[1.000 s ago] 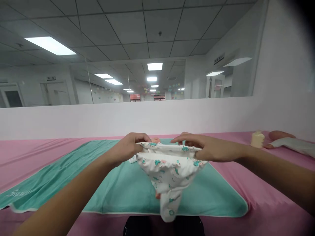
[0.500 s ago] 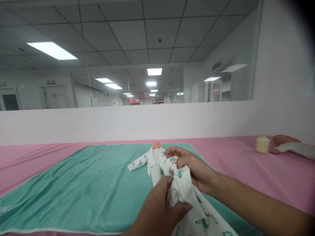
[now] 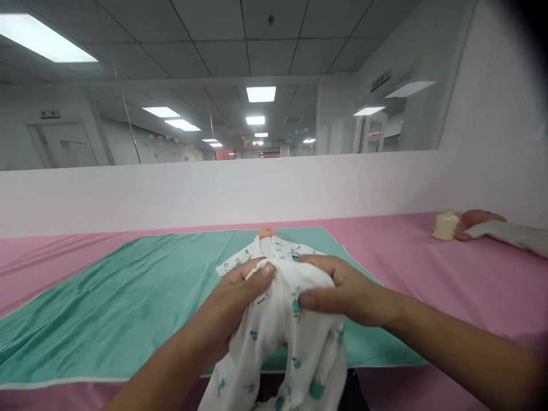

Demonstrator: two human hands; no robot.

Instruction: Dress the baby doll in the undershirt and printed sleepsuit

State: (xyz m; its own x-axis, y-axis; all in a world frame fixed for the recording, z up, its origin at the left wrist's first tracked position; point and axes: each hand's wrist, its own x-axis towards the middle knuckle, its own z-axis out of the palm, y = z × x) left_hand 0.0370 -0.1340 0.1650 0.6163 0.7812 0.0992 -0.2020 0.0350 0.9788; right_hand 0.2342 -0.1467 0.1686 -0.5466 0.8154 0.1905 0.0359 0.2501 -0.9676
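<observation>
pink-covered desk (image 3: 449, 274) carries a green towel (image 3: 162, 297), a doll (image 3: 267, 232) lying near its far edge. left hand (image 3: 233, 294) and right hand (image 3: 338, 291) both pinch a printed white garment (image 3: 285, 305), its legs dangling at the near edge. background signs (image 3: 381, 80) are unreadable.

The left hand (image 3: 229, 299) and right hand (image 3: 355, 294) are bare, the left thumb (image 3: 261, 281) ending in a short, rounded nail. Both forearms (image 3: 462, 345) are bare, smooth and slim, tapering towards the wrists. Plain, near-black clothing (image 3: 356, 393) shows at the near edge, mostly hidden.
</observation>
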